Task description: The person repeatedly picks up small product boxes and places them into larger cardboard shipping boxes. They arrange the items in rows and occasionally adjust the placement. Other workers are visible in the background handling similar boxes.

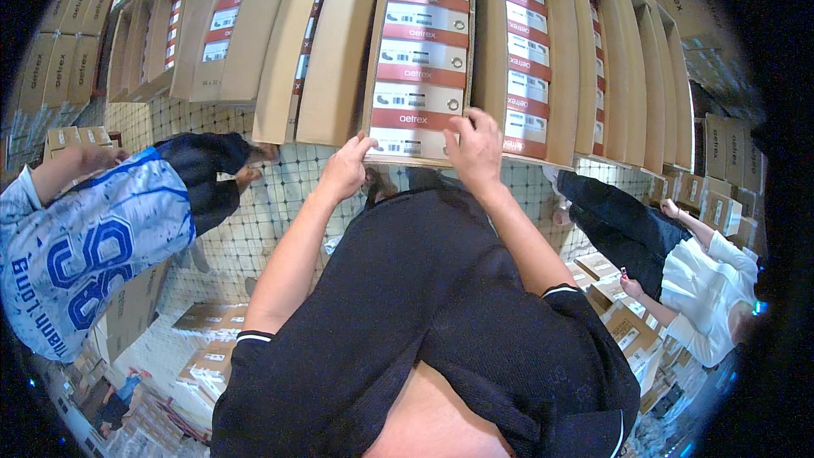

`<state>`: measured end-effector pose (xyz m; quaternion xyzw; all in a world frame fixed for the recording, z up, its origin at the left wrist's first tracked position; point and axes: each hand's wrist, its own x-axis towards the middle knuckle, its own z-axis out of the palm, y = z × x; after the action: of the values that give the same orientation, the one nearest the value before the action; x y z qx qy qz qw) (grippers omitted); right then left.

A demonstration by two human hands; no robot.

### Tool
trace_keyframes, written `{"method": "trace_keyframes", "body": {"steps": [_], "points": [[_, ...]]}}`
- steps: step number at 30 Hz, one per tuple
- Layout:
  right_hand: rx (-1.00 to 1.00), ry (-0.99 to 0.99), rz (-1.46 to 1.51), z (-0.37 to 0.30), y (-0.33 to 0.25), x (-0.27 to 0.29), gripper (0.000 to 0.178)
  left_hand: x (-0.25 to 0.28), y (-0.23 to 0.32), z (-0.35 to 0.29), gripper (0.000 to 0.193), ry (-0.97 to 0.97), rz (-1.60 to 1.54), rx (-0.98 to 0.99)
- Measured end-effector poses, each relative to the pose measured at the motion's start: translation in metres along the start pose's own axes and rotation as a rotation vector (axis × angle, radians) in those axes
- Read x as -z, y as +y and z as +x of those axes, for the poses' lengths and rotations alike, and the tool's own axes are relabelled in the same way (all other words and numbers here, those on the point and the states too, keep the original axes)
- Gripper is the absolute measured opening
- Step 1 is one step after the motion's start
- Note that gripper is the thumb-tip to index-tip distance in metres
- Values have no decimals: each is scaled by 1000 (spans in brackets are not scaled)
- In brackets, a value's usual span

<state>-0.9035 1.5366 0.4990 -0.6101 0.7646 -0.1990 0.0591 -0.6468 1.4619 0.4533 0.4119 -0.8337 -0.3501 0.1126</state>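
While the person in the black, short-sleeved knit top (398,263) leaned over a long row of cartons, both bare hands were at the near end of an open, long, brown cardboard carton (409,160), directly in front of the body. Inside it stretched a single line of red-and-white cardboard shoeboxes (421,55), their labelled white faces upward, running away from the person.

The left hand (343,174) was at the carton's near left corner, thumb against the edge and the other fingers bent, partly hidden; whether it gripped the cardboard could not be told. The right hand (476,144) was half curled above the near right corner, fingertips close to the nearest boxes; whether they grasped anything could not be told either.

Just to the right was a similar open brown carton (563,59) of red-and-white boxes, with further open cartons (203,42) to the left. On the grid-patterned pale floor (284,182), a co-worker in a blue-and-white jersey (102,237) stood to the left, and another in a white top (704,280) and black trousers to the right.
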Motion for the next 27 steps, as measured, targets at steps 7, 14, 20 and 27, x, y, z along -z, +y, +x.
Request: {"method": "trace_keyframes", "body": {"steps": [7,14,20,27], "points": [[-234,-98,-193,-1,39,11,89,5,12,-3,42,-69,25,156],[-327,-218,-4,2,44,14,92,9,23,-3,45,-114,-5,258],[-362,-350,38,17,44,23,92,15,26,1,51,-90,-293,205],[-182,-114,139,50,58,13,79,0,39,48,57,0,-79,322]]}}
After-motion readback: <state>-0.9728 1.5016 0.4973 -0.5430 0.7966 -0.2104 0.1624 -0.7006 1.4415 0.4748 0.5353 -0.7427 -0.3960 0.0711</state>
